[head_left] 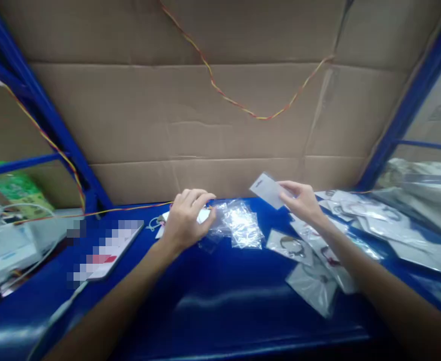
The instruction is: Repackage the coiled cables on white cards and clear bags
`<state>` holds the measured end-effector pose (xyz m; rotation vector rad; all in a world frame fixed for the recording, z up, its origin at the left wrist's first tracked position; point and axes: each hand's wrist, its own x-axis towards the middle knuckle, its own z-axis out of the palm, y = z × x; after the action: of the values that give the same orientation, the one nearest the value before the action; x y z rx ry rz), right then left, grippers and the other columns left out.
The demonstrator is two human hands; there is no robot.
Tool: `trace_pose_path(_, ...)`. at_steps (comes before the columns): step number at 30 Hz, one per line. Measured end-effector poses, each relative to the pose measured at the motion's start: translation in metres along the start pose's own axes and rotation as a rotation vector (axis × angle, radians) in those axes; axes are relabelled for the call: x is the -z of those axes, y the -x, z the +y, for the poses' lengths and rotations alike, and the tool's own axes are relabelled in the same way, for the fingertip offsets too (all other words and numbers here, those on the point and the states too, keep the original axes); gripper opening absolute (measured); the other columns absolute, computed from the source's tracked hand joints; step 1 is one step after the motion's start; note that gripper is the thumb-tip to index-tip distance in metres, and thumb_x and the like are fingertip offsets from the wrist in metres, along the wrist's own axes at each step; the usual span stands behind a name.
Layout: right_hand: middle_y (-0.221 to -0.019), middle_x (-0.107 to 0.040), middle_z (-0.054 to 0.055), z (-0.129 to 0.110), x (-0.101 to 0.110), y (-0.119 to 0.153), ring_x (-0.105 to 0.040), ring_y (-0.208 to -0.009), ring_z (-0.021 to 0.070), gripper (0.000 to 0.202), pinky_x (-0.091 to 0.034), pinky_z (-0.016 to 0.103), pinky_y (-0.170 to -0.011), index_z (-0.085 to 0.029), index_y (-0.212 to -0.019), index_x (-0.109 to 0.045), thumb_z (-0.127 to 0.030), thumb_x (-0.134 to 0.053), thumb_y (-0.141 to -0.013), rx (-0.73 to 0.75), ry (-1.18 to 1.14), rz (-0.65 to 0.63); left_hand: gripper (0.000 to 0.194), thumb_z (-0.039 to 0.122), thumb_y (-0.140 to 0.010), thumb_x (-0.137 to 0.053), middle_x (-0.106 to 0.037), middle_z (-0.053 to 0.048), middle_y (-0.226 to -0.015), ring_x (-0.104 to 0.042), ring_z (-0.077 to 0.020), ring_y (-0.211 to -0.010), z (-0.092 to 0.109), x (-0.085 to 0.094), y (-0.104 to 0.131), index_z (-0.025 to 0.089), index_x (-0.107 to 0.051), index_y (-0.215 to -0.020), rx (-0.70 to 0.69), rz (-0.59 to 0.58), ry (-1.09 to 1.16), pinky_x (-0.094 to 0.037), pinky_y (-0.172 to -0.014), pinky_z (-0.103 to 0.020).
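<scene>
1. Far left: phone (117, 248) lying on blue table (235, 296), cable at its near end.
2. Left hand (184, 218): thumb spread well away from curved fingers, over small items at the table's back; cannot tell whether it touches them.
3. Just right: clear bags (245, 225), piled, shiny.
4. White card (268, 190) raised above table, pinched between thumb and fingers of right hand (301, 200).
5. Below right forearm: flat packets (312, 288), some overlapping.
6. Farther right: larger packet heap (404, 230).

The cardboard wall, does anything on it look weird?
A little: the twisted red-and-yellow wire droops in a loose loop across the cardboard wall instead of running straight. The cardboard also has crease lines.
</scene>
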<state>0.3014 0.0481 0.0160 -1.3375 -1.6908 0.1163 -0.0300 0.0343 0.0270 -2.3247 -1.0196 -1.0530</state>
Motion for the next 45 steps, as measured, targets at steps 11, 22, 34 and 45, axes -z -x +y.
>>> trace_pose_path(11,-0.106,-0.081,0.004,-0.078,-0.026,0.046,-0.075,-0.093,0.0268,0.033,-0.061,0.035,-0.077,-0.021,-0.112,-0.08,-0.041,-0.075,-0.087,0.098,-0.575,-0.513,0.046,0.026,-0.083,-0.069,-0.063,-0.009,-0.114,-0.066,-0.0222,-0.09,0.05,-0.016,0.017,0.024,-0.049,-0.125,0.169,0.013,0.422,-0.058,-0.076,-0.036)
trace_pose_path(22,-0.11,-0.08,0.006,-0.075,-0.03,0.048,-0.076,-0.098,0.0288,0.031,-0.061,0.036,-0.079,-0.023,-0.115,-0.08,-0.039,-0.071,-0.09,0.087,-0.553,-0.438,0.016,0.016,-0.081,-0.062,-0.064,0.001,-0.078,-0.063,-0.0142,-0.066,0.029,-0.016,0.013,0.022,-0.054,-0.093,0.181,0.048,0.402,-0.052,-0.063,-0.028)
trace_pose_path(34,-0.1,-0.08,0.008,-0.07,-0.023,0.038,-0.075,-0.091,0.0274,0.028,-0.06,0.036,-0.079,-0.019,-0.102,-0.08,-0.038,-0.07,-0.085,0.005,-0.398,-0.185,0.018,0.012,-0.089,-0.059,-0.063,-0.009,-0.13,-0.069,-0.0215,-0.104,0.029,-0.013,0.011,0.023,-0.072,-0.092,0.1,0.148,0.38,-0.06,-0.09,-0.04)
trace_pose_path(45,-0.1,-0.08,0.007,-0.06,-0.02,0.032,-0.073,-0.093,0.0248,0.027,-0.057,0.033,-0.081,-0.018,-0.098,-0.08,-0.04,-0.073,-0.086,0.029,-0.585,-0.298,0.019,0.021,-0.088,-0.065,-0.066,-0.011,-0.135,-0.061,-0.0291,-0.127,0.034,-0.007,0.005,0.022,-0.074,-0.105,0.193,-0.003,0.687,-0.053,-0.106,-0.049)
